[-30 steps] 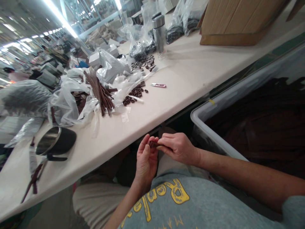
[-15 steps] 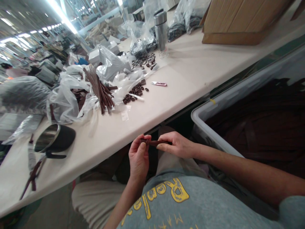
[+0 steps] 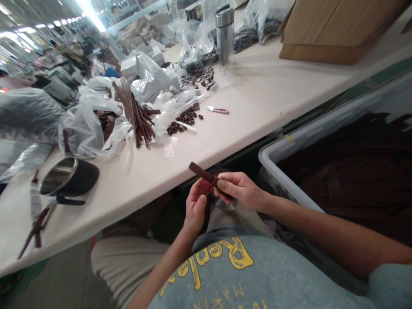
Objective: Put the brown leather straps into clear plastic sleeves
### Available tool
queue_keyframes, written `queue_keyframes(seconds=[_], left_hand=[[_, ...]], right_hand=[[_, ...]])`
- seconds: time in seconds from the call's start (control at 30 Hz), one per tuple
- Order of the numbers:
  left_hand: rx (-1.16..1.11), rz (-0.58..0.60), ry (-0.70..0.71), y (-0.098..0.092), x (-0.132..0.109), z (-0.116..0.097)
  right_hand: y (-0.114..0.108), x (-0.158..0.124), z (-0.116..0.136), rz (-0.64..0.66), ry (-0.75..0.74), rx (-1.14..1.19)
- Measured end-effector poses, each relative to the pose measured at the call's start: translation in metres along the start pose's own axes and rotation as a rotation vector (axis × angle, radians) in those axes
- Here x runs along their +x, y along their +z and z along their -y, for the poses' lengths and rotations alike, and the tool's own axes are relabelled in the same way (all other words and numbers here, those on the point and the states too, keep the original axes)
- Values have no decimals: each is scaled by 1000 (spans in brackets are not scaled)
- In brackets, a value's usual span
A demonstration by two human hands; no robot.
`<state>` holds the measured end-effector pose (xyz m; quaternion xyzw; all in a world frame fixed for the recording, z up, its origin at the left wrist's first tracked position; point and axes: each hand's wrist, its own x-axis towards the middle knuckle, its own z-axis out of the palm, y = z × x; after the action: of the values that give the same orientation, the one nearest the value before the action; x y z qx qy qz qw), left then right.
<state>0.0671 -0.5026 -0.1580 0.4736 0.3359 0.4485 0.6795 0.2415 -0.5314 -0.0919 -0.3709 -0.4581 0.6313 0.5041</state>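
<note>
A dark brown strap [image 3: 200, 170] is held just beyond the near table edge, its flat end pointing up and left. My right hand [image 3: 243, 189] pinches it between thumb and fingers, where a narrow band or loop crosses it. Beside it, my left hand [image 3: 195, 208] has its fingers curled against the strap's underside, with the thumb lower down; the exact contact is partly hidden. On the table lie a bundle of similar brown strips [image 3: 137, 116], small dark brown loops [image 3: 183, 120] in a loose pile, and thread snips [image 3: 218, 110].
A dark pot-like cup [image 3: 72, 178] lies tilted at the left. Clear plastic bags [image 3: 86, 124], a steel bottle [image 3: 224, 40] and a cardboard box [image 3: 328, 32] stand farther back on the table [image 3: 257, 98]. A white-rimmed bin [image 3: 289, 182] of dark strips is at the right.
The strap has turned from lying level between both hands to slanting up-left, its end now showing. My left hand has moved right, closer to my right hand. The view has shifted slightly.
</note>
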Motion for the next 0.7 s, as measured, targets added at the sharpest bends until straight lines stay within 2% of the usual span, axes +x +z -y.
queue_keyframes(seconds=[0.13, 0.23, 0.33, 0.4, 0.5, 0.7], left_hand=[[405, 206, -48, -26, 7, 32], [691, 267, -123, -40, 3, 60], [769, 305, -145, -45, -2, 78], [762, 311, -148, -48, -5, 78], [746, 288, -173, -56, -6, 65], [657, 297, -411, -76, -11, 29]], right_hand=[[-6, -3, 29, -182, -116, 128], [-10, -7, 50, -264, -173, 142], [-20, -8, 63, -348, -232, 97], [-33, -6, 66, -433, -271, 103], [-64, -3, 68, -565, -281, 175], [-132, -2, 61, -842, -189, 133]])
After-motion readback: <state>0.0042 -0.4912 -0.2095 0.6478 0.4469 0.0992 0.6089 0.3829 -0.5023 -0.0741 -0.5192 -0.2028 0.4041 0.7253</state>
